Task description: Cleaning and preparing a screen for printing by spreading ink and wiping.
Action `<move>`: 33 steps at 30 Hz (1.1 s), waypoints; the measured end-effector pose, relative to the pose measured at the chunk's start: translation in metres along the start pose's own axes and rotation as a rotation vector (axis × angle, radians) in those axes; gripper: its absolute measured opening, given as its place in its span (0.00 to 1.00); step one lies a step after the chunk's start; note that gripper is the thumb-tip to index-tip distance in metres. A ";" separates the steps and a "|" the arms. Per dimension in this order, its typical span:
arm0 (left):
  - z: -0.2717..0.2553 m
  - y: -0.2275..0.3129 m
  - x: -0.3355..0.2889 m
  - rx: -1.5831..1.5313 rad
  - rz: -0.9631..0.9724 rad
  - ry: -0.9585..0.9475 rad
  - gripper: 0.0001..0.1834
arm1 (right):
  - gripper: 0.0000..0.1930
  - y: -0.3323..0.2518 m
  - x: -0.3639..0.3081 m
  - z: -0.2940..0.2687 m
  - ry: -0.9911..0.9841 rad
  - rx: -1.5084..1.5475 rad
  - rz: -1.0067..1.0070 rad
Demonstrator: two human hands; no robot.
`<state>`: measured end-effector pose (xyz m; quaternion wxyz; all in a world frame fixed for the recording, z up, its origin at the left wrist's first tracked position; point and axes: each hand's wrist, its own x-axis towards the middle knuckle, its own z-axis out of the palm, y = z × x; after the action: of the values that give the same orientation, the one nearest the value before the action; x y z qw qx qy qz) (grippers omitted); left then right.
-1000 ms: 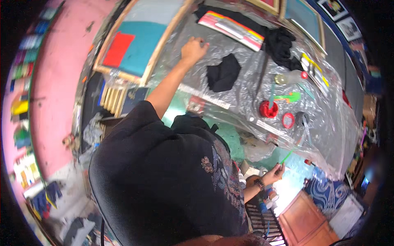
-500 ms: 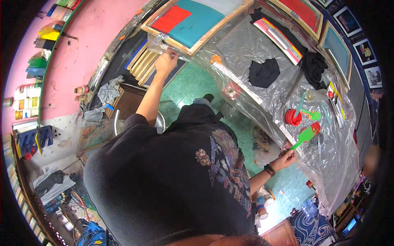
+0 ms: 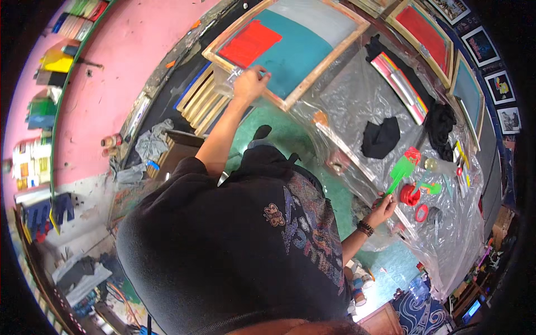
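Observation:
My left hand (image 3: pixel 250 85) is closed at the near edge of a wooden-framed printing screen (image 3: pixel 296 53), its fingertips over the wood; what lies under the palm is hidden. The screen's teal mesh bears a patch of red ink (image 3: pixel 251 43). Beside this hand, a metal clamp (image 3: pixel 235 73) sits at the frame's corner. My right hand (image 3: pixel 384 208) grips the handle of a green spatula (image 3: pixel 403 169), whose blade points away and has red ink on its tip. Just right of that hand stands an open jar of red ink (image 3: pixel 410 195).
Clear plastic covers the table (image 3: pixel 340 84). On it lie a black cloth (image 3: pixel 381 138), a striped stack (image 3: pixel 399 88), a red ring-shaped lid (image 3: pixel 421 213) and a smaller green spatula (image 3: pixel 430 188). More framed screens (image 3: pixel 422 39) stand at the far right. Wooden frames (image 3: pixel 200 100) are stacked at left.
My left hand has moved right from the clamp corner onto the screen's edge. The right hand has moved the spatula away from me and a little left. The whole view has shifted slightly.

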<state>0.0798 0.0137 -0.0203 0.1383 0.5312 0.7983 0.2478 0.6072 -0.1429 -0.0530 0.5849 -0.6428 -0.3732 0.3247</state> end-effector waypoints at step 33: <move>-0.032 -0.273 0.242 -0.285 -0.162 -0.078 0.30 | 0.20 0.026 0.020 0.465 -0.062 -0.380 0.133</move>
<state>-0.2448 0.1424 -0.1317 0.2626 0.4495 0.7893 0.3256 0.2230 0.1098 -0.1268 0.4186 -0.7544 -0.4023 0.3062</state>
